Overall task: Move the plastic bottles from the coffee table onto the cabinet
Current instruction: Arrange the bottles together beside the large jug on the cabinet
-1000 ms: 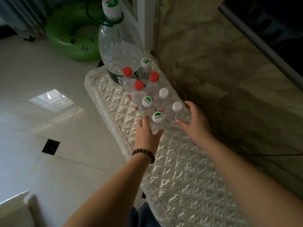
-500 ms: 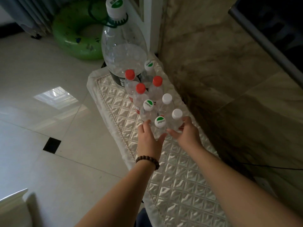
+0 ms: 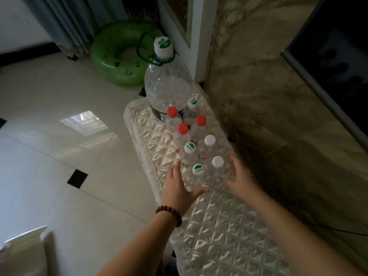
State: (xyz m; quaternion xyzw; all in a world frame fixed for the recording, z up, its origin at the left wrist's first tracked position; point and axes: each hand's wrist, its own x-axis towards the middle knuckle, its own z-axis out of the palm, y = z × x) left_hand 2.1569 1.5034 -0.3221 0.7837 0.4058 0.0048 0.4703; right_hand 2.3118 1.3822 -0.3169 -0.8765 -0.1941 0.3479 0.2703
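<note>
Several small clear plastic bottles stand in two rows on the cabinet's quilted cream cover [image 3: 219, 226], behind them a big clear jug [image 3: 167, 86] with a green handle. Three bottles have red caps [image 3: 183, 129]. My left hand [image 3: 175, 190], with a bead bracelet at the wrist, curls around the base of the nearest bottle [image 3: 194, 180], the one with a green-and-white cap. My right hand [image 3: 241, 176] is open, fingers spread, right beside the white-capped bottle [image 3: 216, 169]; whether it touches is unclear.
A marble wall [image 3: 258, 96] runs along the cabinet's right side, with a dark screen [image 3: 338, 46] above and a thin cable [image 3: 328, 230] lower down. A green swim ring [image 3: 119, 56] and grey curtains [image 3: 65, 22] lie beyond. Tiled floor [image 3: 59, 156] spreads left.
My right hand closed in on the white-capped bottle, then drew back and spread its fingers. My left hand has stayed around the nearest bottle. The view has shifted upward.
</note>
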